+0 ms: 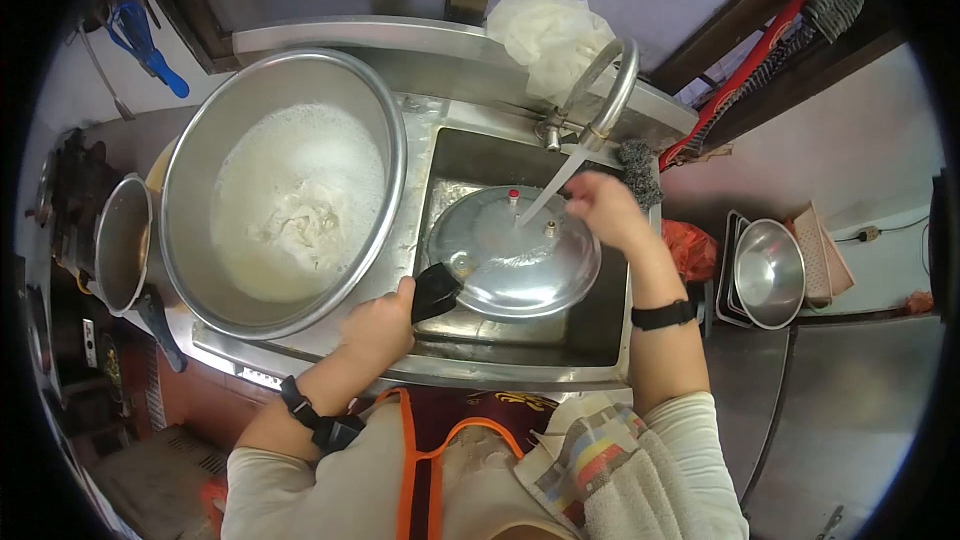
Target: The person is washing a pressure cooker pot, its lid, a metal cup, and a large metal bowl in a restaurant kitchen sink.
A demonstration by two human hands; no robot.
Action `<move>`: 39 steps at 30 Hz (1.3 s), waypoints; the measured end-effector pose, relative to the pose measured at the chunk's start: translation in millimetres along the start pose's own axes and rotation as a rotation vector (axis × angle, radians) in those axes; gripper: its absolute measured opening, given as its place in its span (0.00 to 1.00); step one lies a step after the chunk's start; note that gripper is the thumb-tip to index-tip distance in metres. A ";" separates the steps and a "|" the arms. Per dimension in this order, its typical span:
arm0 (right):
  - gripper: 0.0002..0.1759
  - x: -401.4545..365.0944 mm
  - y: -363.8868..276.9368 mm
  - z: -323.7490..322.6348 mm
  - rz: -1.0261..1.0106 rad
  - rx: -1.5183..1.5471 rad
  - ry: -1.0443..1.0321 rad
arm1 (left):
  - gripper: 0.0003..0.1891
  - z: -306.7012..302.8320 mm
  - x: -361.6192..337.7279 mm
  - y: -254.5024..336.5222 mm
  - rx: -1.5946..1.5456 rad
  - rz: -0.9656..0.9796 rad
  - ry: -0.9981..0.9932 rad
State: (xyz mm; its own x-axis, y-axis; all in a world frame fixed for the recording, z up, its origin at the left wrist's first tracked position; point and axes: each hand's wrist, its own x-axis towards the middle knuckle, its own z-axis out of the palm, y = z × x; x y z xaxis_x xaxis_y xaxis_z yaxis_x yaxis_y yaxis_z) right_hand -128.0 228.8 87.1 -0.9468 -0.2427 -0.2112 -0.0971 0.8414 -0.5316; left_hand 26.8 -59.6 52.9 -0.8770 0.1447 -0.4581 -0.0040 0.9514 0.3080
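Note:
Over the sink [440, 155] lies a round, wet metal lid [520, 275] with a red knob and a black handle [434, 294]. My left hand [380, 328] is wrapped round the end of that handle, at the lid's lower left. Water runs from the curved faucet [625, 90] onto the top of the lid. My right hand [605, 208] is beside the stream, over the lid's upper right edge; its fingers are curled and blurred, and whether they hold anything is not visible.
Left of the sink stands a large metal basin [395, 190] with cloudy liquid and a pale lump. A handled pot [124, 245] is farther left. A steel scourer [638, 165] and a red bag [688, 250] are right of the faucet, with a metal bowl [770, 275] beyond.

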 end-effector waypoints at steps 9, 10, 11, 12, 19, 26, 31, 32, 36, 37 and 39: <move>0.34 40.1 4.9 12.4 -0.026 -0.261 0.126 | 0.18 7.0 4.5 -6.6 0.000 -0.009 0.092; 0.33 42.5 6.8 14.3 -0.003 -0.278 0.125 | 0.18 7.5 4.4 -7.2 -0.001 -0.010 0.095; 0.33 43.7 7.0 15.5 0.021 -0.294 0.122 | 0.18 5.9 3.7 -6.4 0.017 -0.014 0.080; 0.32 44.2 6.9 16.7 0.044 -0.312 0.118 | 0.18 3.0 2.6 -5.1 0.034 -0.017 0.063; 0.31 43.9 8.6 20.9 0.047 -0.419 0.099 | 0.18 2.6 -0.3 -7.7 0.038 0.037 0.112; 0.33 43.7 19.1 24.5 0.020 -0.298 0.146 | 0.16 4.5 -1.0 -10.9 0.137 0.111 0.224; 0.35 43.4 20.9 23.8 -0.004 -0.223 0.130 | 0.14 -1.4 -2.8 -4.6 0.180 0.131 0.224; 0.36 42.0 18.4 22.3 -0.002 -0.215 0.122 | 0.14 -0.9 -2.5 -4.6 0.182 0.142 0.243; 0.36 42.1 19.1 21.6 -0.004 -0.219 0.109 | 0.15 2.0 -1.2 -5.3 0.198 0.173 0.306; 0.36 42.4 19.8 22.0 -0.007 -0.212 0.114 | 0.15 2.5 -1.0 -5.4 0.204 0.178 0.319; 0.36 43.1 21.8 23.3 -0.012 -0.199 0.125 | 0.16 3.0 -0.6 -5.6 0.211 0.176 0.313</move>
State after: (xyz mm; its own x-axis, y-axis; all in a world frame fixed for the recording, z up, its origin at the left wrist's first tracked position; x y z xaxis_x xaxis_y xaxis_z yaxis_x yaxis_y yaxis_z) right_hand -163.8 225.4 47.3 -0.9745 -0.2026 -0.0963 -0.1558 0.9202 -0.3590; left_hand 28.8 -64.3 49.0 -0.9595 0.2510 -0.1281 0.2288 0.9592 0.1658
